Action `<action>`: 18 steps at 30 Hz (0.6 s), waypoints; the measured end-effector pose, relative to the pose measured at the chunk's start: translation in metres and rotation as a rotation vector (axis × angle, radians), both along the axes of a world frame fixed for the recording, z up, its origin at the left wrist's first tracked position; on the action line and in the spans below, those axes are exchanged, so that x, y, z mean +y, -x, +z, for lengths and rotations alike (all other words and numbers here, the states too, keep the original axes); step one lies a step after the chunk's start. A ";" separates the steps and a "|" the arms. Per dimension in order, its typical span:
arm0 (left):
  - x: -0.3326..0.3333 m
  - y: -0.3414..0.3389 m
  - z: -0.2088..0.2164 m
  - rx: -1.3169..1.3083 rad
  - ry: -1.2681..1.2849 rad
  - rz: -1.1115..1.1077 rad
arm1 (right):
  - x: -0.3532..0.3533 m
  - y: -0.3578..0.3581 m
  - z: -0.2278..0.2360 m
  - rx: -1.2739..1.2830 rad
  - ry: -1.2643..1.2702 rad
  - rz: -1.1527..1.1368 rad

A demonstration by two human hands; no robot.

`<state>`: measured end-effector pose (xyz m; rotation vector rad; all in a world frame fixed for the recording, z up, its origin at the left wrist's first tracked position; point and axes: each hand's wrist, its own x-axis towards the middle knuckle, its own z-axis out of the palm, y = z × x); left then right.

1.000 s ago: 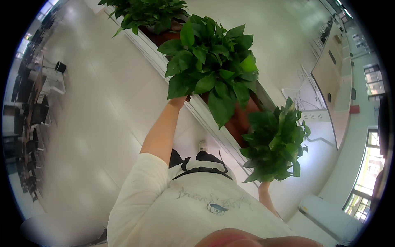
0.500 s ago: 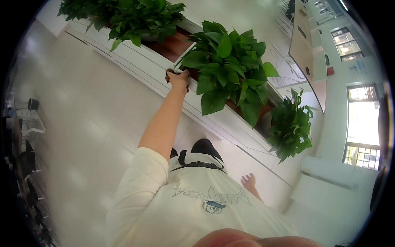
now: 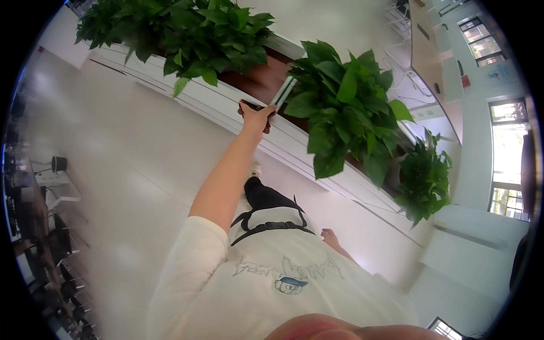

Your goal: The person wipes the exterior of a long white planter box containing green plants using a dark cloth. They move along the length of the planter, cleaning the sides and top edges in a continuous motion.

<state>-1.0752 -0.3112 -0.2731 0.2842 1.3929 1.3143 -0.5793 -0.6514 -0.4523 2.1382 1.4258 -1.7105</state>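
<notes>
My left hand (image 3: 258, 117) reaches forward to the near edge of a long white planter box (image 3: 218, 105). Its fingers are closed around a dark brown object (image 3: 244, 105) whose ends stick out on both sides; its kind is not clear. Just right of this hand, a light divider bar (image 3: 283, 93) crosses the planter. A large leafy green plant (image 3: 345, 107) grows beyond it, and bushy plants (image 3: 192, 34) fill the left part. My right hand (image 3: 330, 236) hangs low beside my waist, partly hidden by my shirt, its fingers loosely apart with nothing seen in them.
A smaller plant (image 3: 425, 178) stands at the planter's right end. Behind it runs a long desk (image 3: 433, 62) with cables. Windows (image 3: 508, 158) line the right wall. Dark chairs (image 3: 62, 243) and a small black pot (image 3: 59, 164) are at the far left, beyond the tiled floor (image 3: 141, 164).
My left hand, with the brown object, has shifted left along the planter edge, away from the divider. My right hand has drawn in toward my body. One foot has come into view.
</notes>
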 end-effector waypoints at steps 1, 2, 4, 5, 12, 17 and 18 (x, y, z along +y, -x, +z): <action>0.003 0.013 -0.002 -0.038 -0.028 0.025 | 0.018 0.017 -0.001 -0.005 -0.006 0.046; 0.006 0.024 -0.004 -0.077 -0.056 0.049 | 0.035 0.035 -0.002 -0.010 -0.013 0.092; 0.018 0.041 -0.010 -0.032 -0.067 0.146 | 0.070 0.074 0.001 0.002 0.022 0.006; 0.024 0.050 -0.013 -0.007 -0.065 0.184 | 0.084 0.083 -0.003 0.018 -0.030 0.115; 0.048 0.129 -0.037 0.304 -0.045 0.260 | 0.140 0.148 -0.026 0.115 -0.128 0.208; 0.048 0.177 -0.045 -0.068 -0.208 0.223 | 0.149 0.179 -0.007 0.057 0.025 0.084; 0.037 0.185 -0.036 -0.168 -0.325 0.124 | 0.141 0.173 -0.018 0.040 0.034 0.124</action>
